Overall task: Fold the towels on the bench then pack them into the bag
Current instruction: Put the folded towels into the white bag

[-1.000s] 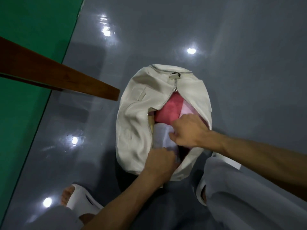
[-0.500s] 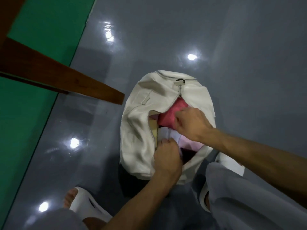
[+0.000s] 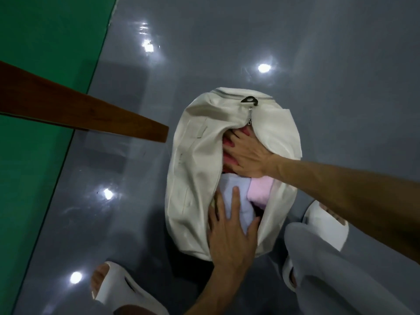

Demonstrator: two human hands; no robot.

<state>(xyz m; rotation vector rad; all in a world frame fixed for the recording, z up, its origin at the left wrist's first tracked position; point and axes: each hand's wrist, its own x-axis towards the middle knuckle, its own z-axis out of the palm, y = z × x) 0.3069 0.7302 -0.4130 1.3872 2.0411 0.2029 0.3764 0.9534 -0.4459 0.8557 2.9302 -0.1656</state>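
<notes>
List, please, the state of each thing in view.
bag: unzipped, mouth open, on the floor.
red towel: in the bag, under the right hand.
lilac towel: in the bag, under the left hand.
pink towel: in the bag, beside the lilac towel.
left hand: open, fingers straight, pressing.
right hand: open, fingers spread, pressing.

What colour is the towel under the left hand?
Pale lavender, almost white; the towel shows best in the head view, under the left hand.

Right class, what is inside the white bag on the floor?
Visible: a red towel under the right hand, a lilac towel under the left hand, and a pink towel beside it. Anything deeper is covered.
</notes>
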